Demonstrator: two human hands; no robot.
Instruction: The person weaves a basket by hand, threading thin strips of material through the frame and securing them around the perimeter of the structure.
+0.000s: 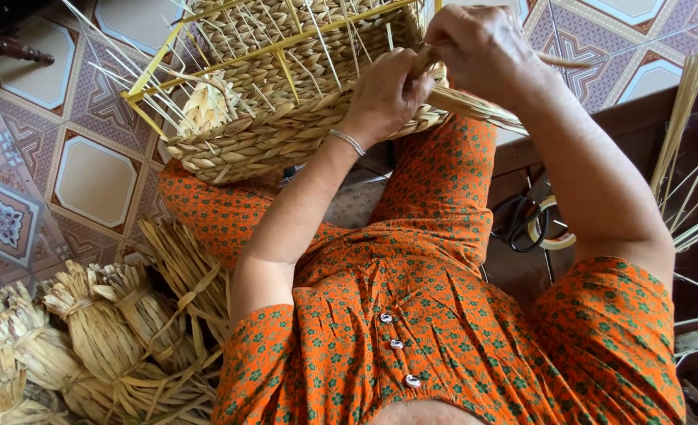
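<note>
Half-woven basket, upper centre of the frame, resting tilted on the seated person's knees. Braided straw rope coils around a yellow wire frame, and thin pale ribs fan out from its open side. The finished rim band looks firm and dense; the loose ribs look springy and likely brittle if bent sharply. The whole piece probably weighs little, being dried plant fibre on thin wire. The rim band or the wire frame would judge as the safest places to grip, not the free ribs.

Left hand, wearing a silver bangle at the wrist, is closed over the rim at the basket's right edge. Right hand, upper right of the frame, touches it, fingers pinched on a flat straw strand that trails toward the right. The strand appears pliant along its length and dry, so it should slide little in the fingers.

Outward: orange flowered clothing fills the lower centre. Tied bundles of dried straw lie at lower left on a patterned tile floor. Black-handled scissors and a roll of tape rest together at centre right on a dark wooden surface, with loose straw stalks at the right edge.
</note>
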